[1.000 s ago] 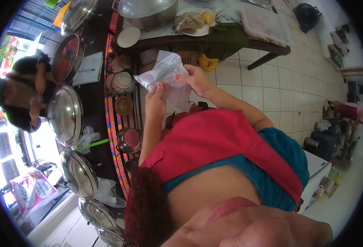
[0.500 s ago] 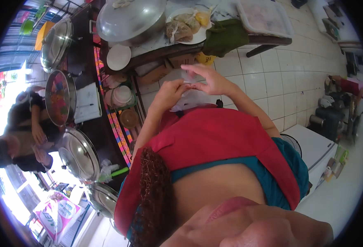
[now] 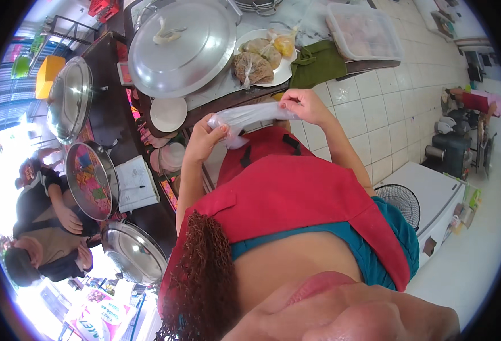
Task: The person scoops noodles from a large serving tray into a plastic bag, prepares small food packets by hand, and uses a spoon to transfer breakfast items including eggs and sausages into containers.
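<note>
A clear plastic bag (image 3: 251, 115) is stretched sideways in front of my red apron (image 3: 284, 187). My left hand (image 3: 205, 139) is closed on its left end, thumb on top. Its right end is pinched in my right hand (image 3: 306, 106). The bag looks thin, twisted lengthwise, with a loose part hanging near my left hand. Just beyond my hands is the table edge, where a white plate (image 3: 285, 67) holds several knotted bags of food (image 3: 253, 69). A green cloth (image 3: 318, 63) lies right of the plate.
A large lidded metal pot (image 3: 182, 48) stands behind, with a small white plate (image 3: 168, 115) near it. A lidded plastic tub (image 3: 364, 31) is at the right. Along the left counter are metal pans (image 3: 93, 181) and an open notebook (image 3: 138, 183). A person (image 3: 51, 221) stands beyond that counter.
My hands, close together before, have moved apart, and the bag is now drawn out between them. The view has shifted, showing more of the table and pot.
</note>
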The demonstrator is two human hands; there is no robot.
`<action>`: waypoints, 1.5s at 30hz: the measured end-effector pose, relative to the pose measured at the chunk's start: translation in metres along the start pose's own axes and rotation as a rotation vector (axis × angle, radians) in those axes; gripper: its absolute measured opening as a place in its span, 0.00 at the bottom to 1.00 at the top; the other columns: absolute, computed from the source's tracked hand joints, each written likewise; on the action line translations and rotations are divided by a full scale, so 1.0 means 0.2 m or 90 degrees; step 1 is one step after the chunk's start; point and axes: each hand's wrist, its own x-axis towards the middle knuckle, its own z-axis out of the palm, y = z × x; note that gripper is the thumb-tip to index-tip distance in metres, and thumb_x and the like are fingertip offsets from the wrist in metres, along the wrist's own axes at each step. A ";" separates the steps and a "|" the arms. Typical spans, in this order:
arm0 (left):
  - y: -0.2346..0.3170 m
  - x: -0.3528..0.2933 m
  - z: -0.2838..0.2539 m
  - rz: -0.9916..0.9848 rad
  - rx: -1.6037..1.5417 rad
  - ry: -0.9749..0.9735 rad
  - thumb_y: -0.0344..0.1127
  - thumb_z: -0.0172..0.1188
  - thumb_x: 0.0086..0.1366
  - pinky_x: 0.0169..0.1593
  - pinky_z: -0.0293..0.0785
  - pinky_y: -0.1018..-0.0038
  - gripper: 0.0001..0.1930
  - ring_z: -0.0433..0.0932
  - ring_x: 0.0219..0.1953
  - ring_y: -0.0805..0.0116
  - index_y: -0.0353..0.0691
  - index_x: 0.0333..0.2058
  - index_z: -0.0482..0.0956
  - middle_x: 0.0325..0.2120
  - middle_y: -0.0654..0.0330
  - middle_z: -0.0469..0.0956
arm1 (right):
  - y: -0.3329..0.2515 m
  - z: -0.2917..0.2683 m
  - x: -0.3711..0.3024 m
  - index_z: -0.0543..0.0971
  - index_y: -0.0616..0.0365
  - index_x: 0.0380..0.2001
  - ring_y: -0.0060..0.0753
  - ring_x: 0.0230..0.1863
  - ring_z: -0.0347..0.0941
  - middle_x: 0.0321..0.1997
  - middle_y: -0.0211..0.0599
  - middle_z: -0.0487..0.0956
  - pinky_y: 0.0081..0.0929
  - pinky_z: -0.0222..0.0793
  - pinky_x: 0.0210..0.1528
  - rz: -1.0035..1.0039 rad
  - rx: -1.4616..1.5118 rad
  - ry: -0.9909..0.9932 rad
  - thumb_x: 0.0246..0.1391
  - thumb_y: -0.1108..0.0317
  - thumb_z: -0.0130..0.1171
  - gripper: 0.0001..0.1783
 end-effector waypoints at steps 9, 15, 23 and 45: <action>0.04 0.31 0.34 0.158 0.397 0.199 0.39 0.61 0.61 0.33 0.69 0.72 0.12 0.72 0.23 0.67 0.34 0.32 0.80 0.18 0.63 0.74 | -0.05 -0.08 0.17 0.72 0.58 0.48 0.49 0.46 0.67 0.41 0.45 0.73 0.37 0.65 0.48 -0.303 -0.253 0.459 0.45 0.76 0.63 0.24; 0.27 0.41 0.53 0.030 0.375 0.136 0.36 0.58 0.59 0.39 0.68 0.66 0.10 0.74 0.29 0.55 0.34 0.29 0.78 0.19 0.56 0.73 | 0.02 -0.08 0.21 0.71 0.57 0.50 0.47 0.47 0.66 0.45 0.44 0.71 0.36 0.64 0.49 -0.191 0.030 0.115 0.40 0.77 0.64 0.29; 0.31 0.43 0.71 0.047 -0.047 0.090 0.42 0.58 0.61 0.37 0.69 0.77 0.16 0.73 0.32 0.76 0.32 0.38 0.75 0.24 0.62 0.76 | 0.07 -0.33 0.33 0.76 0.56 0.28 0.45 0.49 0.66 0.44 0.36 0.73 0.37 0.63 0.52 -0.372 -0.013 0.017 0.38 0.75 0.65 0.10; 0.23 0.50 0.76 0.049 -0.164 0.190 0.27 0.64 0.59 0.35 0.74 0.78 0.11 0.77 0.31 0.75 0.33 0.40 0.76 0.32 0.60 0.80 | -0.07 -0.25 0.21 0.72 0.61 0.34 0.21 0.26 0.68 0.25 0.33 0.74 0.24 0.65 0.29 -0.133 0.056 -0.002 0.44 0.62 0.71 0.21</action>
